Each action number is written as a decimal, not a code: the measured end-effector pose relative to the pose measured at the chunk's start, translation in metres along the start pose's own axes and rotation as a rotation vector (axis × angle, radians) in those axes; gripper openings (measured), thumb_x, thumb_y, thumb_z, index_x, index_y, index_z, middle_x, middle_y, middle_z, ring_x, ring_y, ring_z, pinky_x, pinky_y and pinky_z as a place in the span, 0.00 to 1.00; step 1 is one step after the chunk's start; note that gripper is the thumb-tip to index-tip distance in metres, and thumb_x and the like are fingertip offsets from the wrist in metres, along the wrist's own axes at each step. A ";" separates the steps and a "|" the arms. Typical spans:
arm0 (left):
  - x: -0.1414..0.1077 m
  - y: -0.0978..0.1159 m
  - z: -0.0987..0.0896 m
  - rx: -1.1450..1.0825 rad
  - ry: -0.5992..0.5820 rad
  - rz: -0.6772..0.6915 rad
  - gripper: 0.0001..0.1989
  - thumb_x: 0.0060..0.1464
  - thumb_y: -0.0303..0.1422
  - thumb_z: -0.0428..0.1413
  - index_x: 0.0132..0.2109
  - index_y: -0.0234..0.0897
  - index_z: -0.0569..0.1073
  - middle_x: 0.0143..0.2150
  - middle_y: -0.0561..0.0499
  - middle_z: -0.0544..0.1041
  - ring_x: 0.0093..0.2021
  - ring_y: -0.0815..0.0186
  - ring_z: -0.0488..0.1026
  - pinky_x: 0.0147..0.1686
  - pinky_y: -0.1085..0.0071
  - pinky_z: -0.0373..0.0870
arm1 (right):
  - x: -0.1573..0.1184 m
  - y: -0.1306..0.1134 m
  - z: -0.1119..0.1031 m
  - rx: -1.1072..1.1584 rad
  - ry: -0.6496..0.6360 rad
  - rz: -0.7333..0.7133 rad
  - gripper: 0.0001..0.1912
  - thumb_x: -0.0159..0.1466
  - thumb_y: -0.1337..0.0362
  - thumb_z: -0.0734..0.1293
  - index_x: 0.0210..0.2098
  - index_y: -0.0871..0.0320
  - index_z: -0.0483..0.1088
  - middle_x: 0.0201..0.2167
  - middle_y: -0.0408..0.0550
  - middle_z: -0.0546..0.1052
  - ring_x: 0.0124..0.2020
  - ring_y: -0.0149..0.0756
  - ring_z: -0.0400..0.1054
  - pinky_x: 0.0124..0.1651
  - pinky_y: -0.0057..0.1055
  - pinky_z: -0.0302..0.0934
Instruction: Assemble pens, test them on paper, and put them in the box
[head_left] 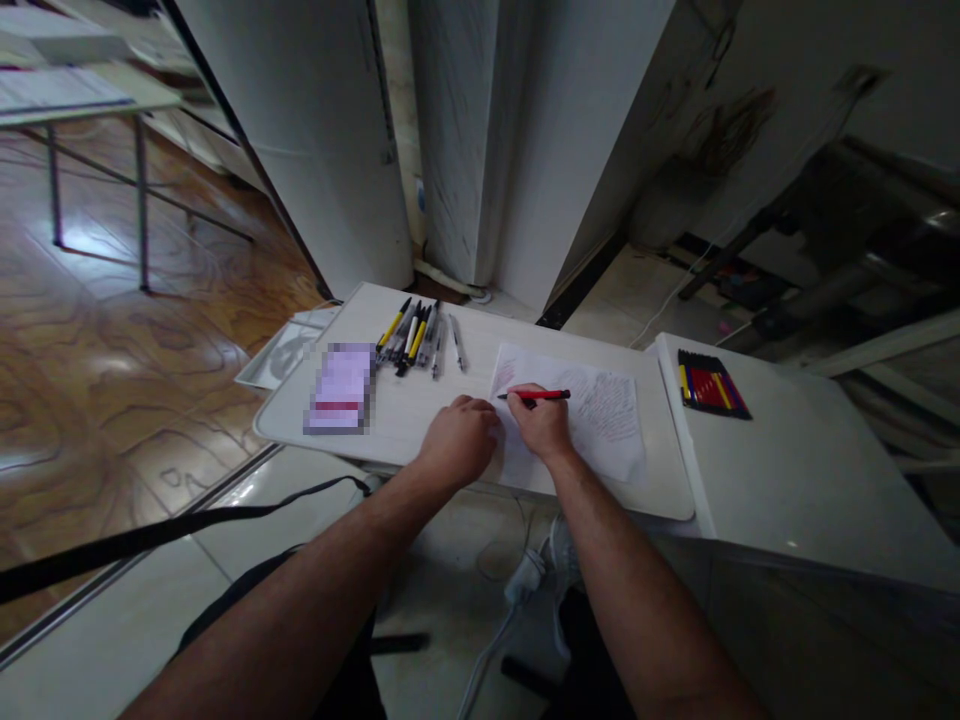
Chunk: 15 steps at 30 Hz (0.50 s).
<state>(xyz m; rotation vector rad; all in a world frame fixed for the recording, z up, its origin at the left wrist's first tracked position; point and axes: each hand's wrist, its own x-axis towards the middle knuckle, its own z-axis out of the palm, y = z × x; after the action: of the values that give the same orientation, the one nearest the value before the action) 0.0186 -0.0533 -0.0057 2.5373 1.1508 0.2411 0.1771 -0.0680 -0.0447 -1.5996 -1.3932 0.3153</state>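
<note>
My right hand [541, 420] is closed round a red pen [551, 394]. The pen's dark tip points left, at the left part of a white paper sheet [604, 460]. Rows of small reddish handwriting cover much of the sheet's right side, with a shorter patch at its upper left. My left hand [459, 440] rests at the sheet's left edge, its fingers curled in and partly hidden. No object shows in it. Beyond it, several pens [412, 335] lie in a loose pile, some yellow and black, others clear. One clear pen [457, 343] lies slightly apart.
A blurred-out phone-like rectangle [341, 390] lies at the left of the white table [405, 425]. To the right, a white surface [780, 470] bears a pack of coloured pens [712, 385]. A white power strip [525, 577] with its cable is on the floor below.
</note>
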 end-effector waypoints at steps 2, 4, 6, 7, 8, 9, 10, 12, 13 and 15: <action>0.000 0.000 0.000 0.006 0.004 0.009 0.15 0.50 0.26 0.54 0.44 0.37 0.80 0.49 0.47 0.78 0.52 0.58 0.70 0.56 0.63 0.66 | 0.000 0.001 0.001 0.005 0.012 0.010 0.10 0.60 0.62 0.64 0.32 0.57 0.77 0.31 0.48 0.81 0.34 0.38 0.76 0.41 0.29 0.68; 0.000 0.000 0.001 0.006 0.000 0.001 0.15 0.50 0.26 0.54 0.44 0.38 0.80 0.49 0.47 0.78 0.52 0.58 0.70 0.56 0.63 0.66 | 0.000 0.001 0.001 0.016 0.027 0.021 0.10 0.60 0.62 0.65 0.32 0.57 0.77 0.31 0.48 0.81 0.35 0.38 0.76 0.40 0.29 0.68; 0.000 -0.001 0.001 0.002 0.005 -0.002 0.15 0.50 0.26 0.54 0.45 0.38 0.80 0.49 0.47 0.78 0.52 0.58 0.70 0.56 0.63 0.66 | 0.000 0.001 0.002 0.028 0.023 0.021 0.10 0.60 0.61 0.65 0.32 0.57 0.77 0.30 0.48 0.81 0.34 0.38 0.76 0.40 0.30 0.68; 0.000 -0.001 0.002 0.001 0.008 0.001 0.15 0.50 0.26 0.54 0.45 0.38 0.80 0.49 0.47 0.78 0.52 0.58 0.70 0.56 0.64 0.66 | 0.000 0.002 0.002 0.031 0.020 0.021 0.09 0.60 0.61 0.65 0.32 0.56 0.77 0.30 0.47 0.81 0.34 0.38 0.76 0.40 0.30 0.68; 0.000 -0.001 0.002 0.001 0.012 0.003 0.15 0.50 0.26 0.54 0.45 0.38 0.80 0.49 0.47 0.78 0.52 0.58 0.70 0.55 0.64 0.66 | 0.000 0.002 0.002 0.030 0.020 0.021 0.09 0.60 0.62 0.65 0.32 0.56 0.77 0.30 0.47 0.81 0.34 0.38 0.76 0.40 0.30 0.68; 0.000 -0.001 0.002 0.002 0.014 0.005 0.15 0.50 0.27 0.54 0.45 0.38 0.80 0.49 0.47 0.78 0.52 0.58 0.70 0.55 0.63 0.66 | 0.000 0.002 0.002 0.027 0.026 0.021 0.09 0.60 0.62 0.65 0.32 0.56 0.77 0.30 0.47 0.81 0.34 0.38 0.76 0.40 0.30 0.68; 0.000 -0.001 0.002 0.004 0.015 0.005 0.15 0.50 0.27 0.54 0.45 0.38 0.80 0.49 0.47 0.78 0.51 0.58 0.70 0.55 0.63 0.66 | 0.000 0.003 0.001 0.021 0.037 0.022 0.09 0.60 0.62 0.64 0.32 0.56 0.77 0.30 0.47 0.81 0.34 0.38 0.76 0.40 0.30 0.68; 0.000 -0.001 0.002 0.006 0.013 0.001 0.15 0.50 0.27 0.54 0.45 0.38 0.80 0.49 0.47 0.78 0.52 0.58 0.70 0.55 0.63 0.66 | 0.000 0.003 0.001 0.013 0.063 0.019 0.09 0.60 0.62 0.64 0.32 0.57 0.77 0.30 0.48 0.81 0.34 0.38 0.76 0.41 0.31 0.68; 0.000 0.000 0.001 0.007 0.009 -0.004 0.15 0.51 0.26 0.54 0.45 0.38 0.80 0.49 0.47 0.78 0.52 0.58 0.70 0.55 0.63 0.66 | 0.000 0.003 0.001 0.012 0.064 0.012 0.09 0.60 0.63 0.64 0.31 0.57 0.77 0.30 0.48 0.81 0.34 0.38 0.76 0.41 0.31 0.68; 0.001 0.002 -0.001 0.006 -0.012 -0.033 0.15 0.51 0.27 0.54 0.45 0.39 0.80 0.49 0.48 0.78 0.52 0.59 0.69 0.56 0.64 0.66 | 0.001 0.002 0.001 0.012 0.045 0.004 0.09 0.60 0.62 0.64 0.31 0.57 0.77 0.30 0.48 0.81 0.33 0.38 0.76 0.40 0.30 0.68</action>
<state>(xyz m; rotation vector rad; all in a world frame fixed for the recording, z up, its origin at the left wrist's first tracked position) 0.0199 -0.0536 -0.0045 2.5190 1.1894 0.2144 0.1783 -0.0667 -0.0467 -1.5899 -1.3519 0.2880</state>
